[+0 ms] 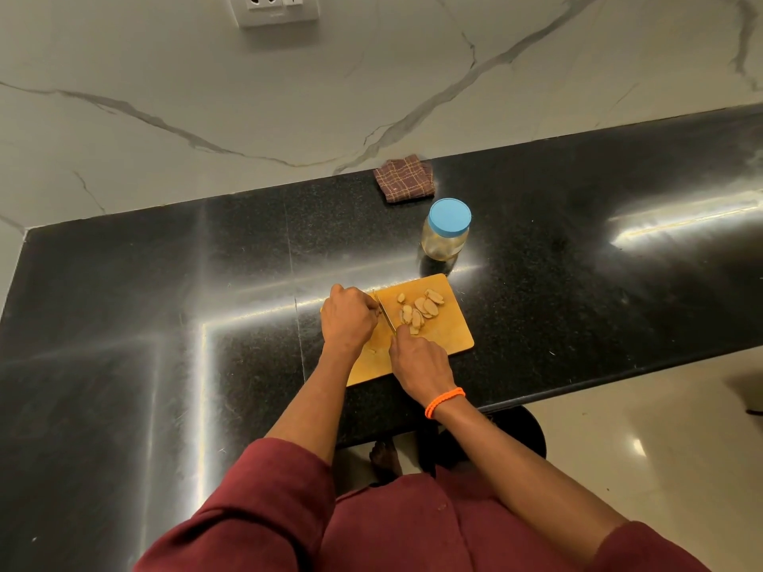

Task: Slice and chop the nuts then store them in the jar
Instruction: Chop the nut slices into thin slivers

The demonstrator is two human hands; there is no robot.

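A wooden cutting board (452, 336) lies on the black counter near its front edge. Several pale nut slices (419, 309) lie on the board's far right part. My right hand (419, 363), with an orange band at the wrist, grips the handle of a knife (386, 313) whose blade points away across the board. My left hand (349, 319) sits curled at the blade's left side, fingertips at a nut that is mostly hidden. A clear jar (445, 239) with a blue lid (449, 216) on it stands behind the board.
A folded brown checked cloth (405, 178) lies at the back of the black granite counter (165, 324) against the marble wall. A wall socket (277, 6) is high on the wall. The counter's front edge runs to the right, with pale floor (660, 427) beyond.
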